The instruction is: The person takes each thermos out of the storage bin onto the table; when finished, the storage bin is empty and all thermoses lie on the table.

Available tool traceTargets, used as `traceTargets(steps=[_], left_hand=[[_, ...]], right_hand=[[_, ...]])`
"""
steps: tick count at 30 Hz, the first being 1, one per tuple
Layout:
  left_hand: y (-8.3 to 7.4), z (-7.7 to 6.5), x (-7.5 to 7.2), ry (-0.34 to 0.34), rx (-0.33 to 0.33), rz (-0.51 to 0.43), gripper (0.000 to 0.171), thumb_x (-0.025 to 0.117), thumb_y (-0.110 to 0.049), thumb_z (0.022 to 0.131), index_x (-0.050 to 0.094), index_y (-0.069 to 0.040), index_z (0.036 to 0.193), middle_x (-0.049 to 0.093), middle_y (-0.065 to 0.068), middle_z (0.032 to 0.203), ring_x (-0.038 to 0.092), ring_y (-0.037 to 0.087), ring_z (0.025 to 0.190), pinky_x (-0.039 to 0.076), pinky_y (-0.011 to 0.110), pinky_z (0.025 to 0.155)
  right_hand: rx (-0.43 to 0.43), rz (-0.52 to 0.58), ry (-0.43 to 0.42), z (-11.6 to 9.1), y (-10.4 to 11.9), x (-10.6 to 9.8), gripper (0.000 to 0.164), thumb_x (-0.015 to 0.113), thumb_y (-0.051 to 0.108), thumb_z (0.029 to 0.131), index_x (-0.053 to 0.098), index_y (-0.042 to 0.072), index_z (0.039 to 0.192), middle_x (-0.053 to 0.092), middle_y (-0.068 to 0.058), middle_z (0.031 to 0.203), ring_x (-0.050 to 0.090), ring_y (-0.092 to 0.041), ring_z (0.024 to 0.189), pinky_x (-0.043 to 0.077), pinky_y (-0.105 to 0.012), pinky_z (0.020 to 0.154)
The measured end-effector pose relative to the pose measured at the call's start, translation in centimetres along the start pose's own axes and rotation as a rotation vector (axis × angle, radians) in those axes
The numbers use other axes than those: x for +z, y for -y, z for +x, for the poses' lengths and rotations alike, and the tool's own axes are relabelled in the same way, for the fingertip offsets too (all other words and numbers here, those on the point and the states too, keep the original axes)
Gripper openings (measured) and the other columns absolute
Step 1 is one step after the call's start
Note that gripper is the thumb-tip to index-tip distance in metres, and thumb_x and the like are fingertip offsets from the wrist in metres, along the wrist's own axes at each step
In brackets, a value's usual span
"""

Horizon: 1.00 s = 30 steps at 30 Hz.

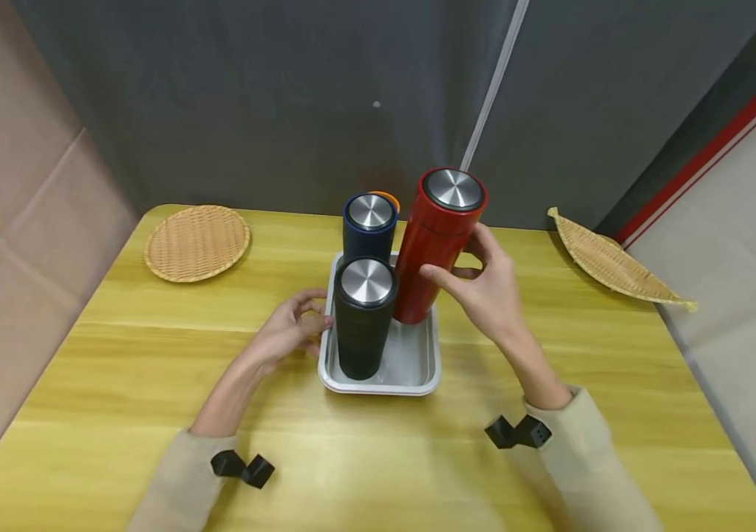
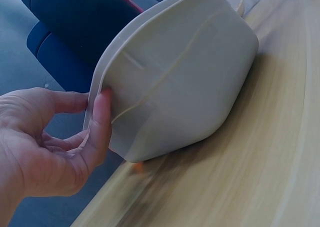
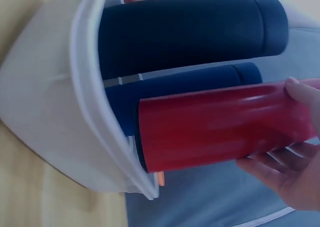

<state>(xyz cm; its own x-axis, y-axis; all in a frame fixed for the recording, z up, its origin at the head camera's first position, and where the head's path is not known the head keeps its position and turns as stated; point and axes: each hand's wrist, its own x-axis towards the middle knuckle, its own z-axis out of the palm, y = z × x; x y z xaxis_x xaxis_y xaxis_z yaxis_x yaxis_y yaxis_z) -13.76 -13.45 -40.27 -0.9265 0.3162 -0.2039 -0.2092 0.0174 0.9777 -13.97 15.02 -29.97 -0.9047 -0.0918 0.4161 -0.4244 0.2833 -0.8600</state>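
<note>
My right hand [image 1: 487, 292] grips a red thermos bottle [image 1: 440, 240] with a steel lid, thumb in front and fingers behind. The bottle leans a little, and in the right wrist view its base hangs level with the rim of a pale plastic bin [image 3: 47, 87]. Inside the bin [image 1: 407, 388] a black thermos bottle [image 1: 364, 332] stands at the front left, and behind it is a dark blue thermos bottle [image 1: 369, 240]. At the bin's left side, my left hand [image 1: 294, 325] pinches the rim between thumb and fingers, plain in the left wrist view.
A round woven plate [image 1: 198, 244] lies at the table's back left. A leaf-shaped woven tray [image 1: 610, 258] sits at the back right edge. Something orange [image 1: 387, 198] shows behind the blue bottle. A grey panel [image 1: 251, 111] rises behind the wooden table [image 1: 151, 399].
</note>
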Motion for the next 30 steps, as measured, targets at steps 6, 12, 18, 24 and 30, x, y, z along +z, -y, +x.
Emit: traceTargets(steps=[6, 12, 18, 24, 30], left_hand=[[-0.1, 0.3, 0.2, 0.01, 0.004, -0.01, 0.054, 0.058, 0.001, 0.092, 0.033, 0.003, 0.141, 0.051, 0.016, 0.107, 0.06, 0.019, 0.076, 0.058, 0.037, 0.054], [-0.1, 0.2, 0.1, 0.013, -0.007, -0.016, 0.054, 0.058, 0.001, 0.093, 0.033, 0.003, 0.141, 0.051, 0.016, 0.107, 0.06, 0.02, 0.076, 0.057, 0.034, 0.053], [-0.1, 0.2, -0.1, 0.006, -0.014, -0.009, 0.055, 0.059, 0.0, 0.093, 0.033, 0.002, 0.141, 0.052, 0.017, 0.108, 0.06, 0.02, 0.077, 0.058, 0.036, 0.054], [-0.2, 0.1, -0.1, -0.007, -0.023, -0.01, 0.054, 0.059, 0.001, 0.092, 0.034, 0.002, 0.14, 0.052, 0.016, 0.107, 0.06, 0.02, 0.075, 0.057, 0.035, 0.052], [-0.2, 0.1, 0.0, -0.001, -0.027, -0.015, 0.055, 0.059, 0.001, 0.092, 0.034, 0.002, 0.141, 0.051, 0.016, 0.106, 0.058, 0.019, 0.072, 0.056, 0.031, 0.05]], right_hand=[[-0.014, -0.044, -0.09, 0.7, 0.9, -1.6, 0.06, 0.08, 0.006, 0.078, 0.053, 0.003, 0.131, 0.062, -0.005, 0.115, 0.059, -0.017, 0.098, 0.056, -0.022, 0.073], [-0.035, -0.079, -0.149, 0.9, 0.8, -3.2, 0.059, 0.08, 0.007, 0.078, 0.054, 0.005, 0.132, 0.061, -0.003, 0.115, 0.059, -0.017, 0.097, 0.056, -0.02, 0.072], [-0.032, -0.118, -0.186, 0.8, 0.1, -4.4, 0.058, 0.08, 0.007, 0.078, 0.056, 0.006, 0.131, 0.061, -0.002, 0.113, 0.058, -0.017, 0.096, 0.055, -0.018, 0.071], [0.048, -0.139, -0.204, 0.2, -2.7, -5.0, 0.06, 0.08, 0.013, 0.079, 0.053, 0.008, 0.133, 0.059, -0.002, 0.116, 0.057, -0.015, 0.098, 0.054, -0.017, 0.073], [0.135, -0.127, -0.215, -0.2, -5.2, -4.7, 0.063, 0.081, 0.007, 0.077, 0.052, 0.002, 0.133, 0.06, -0.006, 0.114, 0.057, -0.012, 0.097, 0.054, -0.016, 0.074]])
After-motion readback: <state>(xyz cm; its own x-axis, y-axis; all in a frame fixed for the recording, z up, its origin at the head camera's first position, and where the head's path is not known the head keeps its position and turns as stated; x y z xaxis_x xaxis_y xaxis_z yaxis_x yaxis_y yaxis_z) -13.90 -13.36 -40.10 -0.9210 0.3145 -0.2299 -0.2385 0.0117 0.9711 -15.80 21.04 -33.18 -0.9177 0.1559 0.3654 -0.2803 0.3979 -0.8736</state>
